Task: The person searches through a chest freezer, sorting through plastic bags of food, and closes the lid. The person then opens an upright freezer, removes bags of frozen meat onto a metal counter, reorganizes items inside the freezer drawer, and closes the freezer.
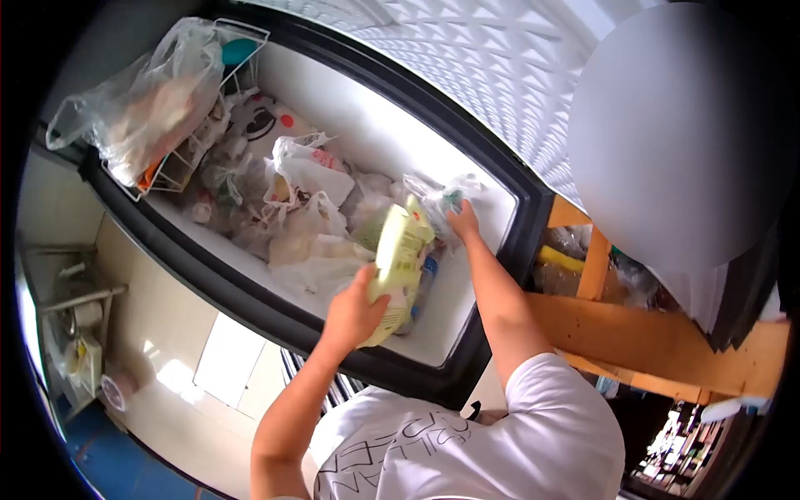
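A: What takes up the most room?
B: A chest freezer (535,218) with a black rim and white inner walls. Its top is open, and it slants across the view.

A: And behind it?
B: A white panel (475,62) with a raised pattern. To the right of the freezer is a wooden frame (642,333) with things stowed in it.

A: Anything up at the far left end?
B: A white wire basket (265,35), with a bulging clear plastic bag (158,108) lying on it.

A: What fills the freezer itself?
B: Mostly plastic bags in a jumble. One white bag (312,179) with red print sits near the middle.

A: Where's the packet?
B: The pale yellow-green packet (398,258) is tilted on end over the near right part of the freezer, slightly blurred. The left grip (358,310) is clasped around its lower side.

A: And the right grip (463,221)?
B: It reaches to the right end of the freezer, fingers at a crumpled clear wrapper (437,193). I can't tell whether they have closed on it.

A: What's the smallest thing there?
B: A blue bottle (427,277), just beside the packet and partly hidden by it.
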Demonstrator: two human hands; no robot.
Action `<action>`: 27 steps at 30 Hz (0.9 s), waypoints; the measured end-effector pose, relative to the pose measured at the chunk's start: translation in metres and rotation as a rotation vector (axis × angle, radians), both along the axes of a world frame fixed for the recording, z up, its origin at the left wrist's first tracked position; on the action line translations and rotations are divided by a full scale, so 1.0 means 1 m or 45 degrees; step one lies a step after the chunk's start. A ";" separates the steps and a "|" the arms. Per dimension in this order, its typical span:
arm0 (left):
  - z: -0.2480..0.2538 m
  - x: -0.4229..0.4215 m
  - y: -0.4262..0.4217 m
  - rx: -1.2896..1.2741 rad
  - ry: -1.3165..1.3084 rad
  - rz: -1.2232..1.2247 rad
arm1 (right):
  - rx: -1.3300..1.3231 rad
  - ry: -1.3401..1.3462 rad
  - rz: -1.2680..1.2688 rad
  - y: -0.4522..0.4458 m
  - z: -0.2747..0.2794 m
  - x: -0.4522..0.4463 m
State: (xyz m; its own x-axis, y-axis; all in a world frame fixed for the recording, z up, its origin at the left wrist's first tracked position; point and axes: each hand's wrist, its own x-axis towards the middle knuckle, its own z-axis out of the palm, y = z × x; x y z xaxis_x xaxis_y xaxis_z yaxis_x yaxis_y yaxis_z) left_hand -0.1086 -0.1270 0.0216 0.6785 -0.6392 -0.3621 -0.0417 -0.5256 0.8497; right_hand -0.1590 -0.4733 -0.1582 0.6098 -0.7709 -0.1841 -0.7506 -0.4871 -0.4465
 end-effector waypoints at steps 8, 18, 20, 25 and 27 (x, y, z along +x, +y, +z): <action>0.038 0.050 0.075 -0.379 -0.011 0.678 | 0.055 0.239 0.038 0.009 -0.006 0.039; 0.006 0.041 0.091 -0.173 -0.208 0.818 | 1.058 -0.615 -0.324 -0.003 0.068 0.000; 0.000 0.037 0.092 -0.268 -0.241 0.946 | 1.162 -0.707 -0.502 0.002 0.093 -0.012; -0.006 0.033 0.092 -0.276 -0.294 0.988 | 1.333 -1.015 -0.672 0.027 0.122 -0.024; -0.009 0.032 0.094 -0.217 -0.454 0.934 | 1.357 -1.071 -0.637 0.024 0.110 -0.031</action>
State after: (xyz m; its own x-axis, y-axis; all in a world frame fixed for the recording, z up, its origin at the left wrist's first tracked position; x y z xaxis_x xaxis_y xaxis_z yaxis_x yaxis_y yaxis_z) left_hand -0.0771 -0.0334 0.0129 0.9998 -0.0166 0.0147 -0.0200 -0.3896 0.9208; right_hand -0.1896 -0.4497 -0.0478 0.5375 -0.6596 -0.5253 -0.0766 0.5822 -0.8094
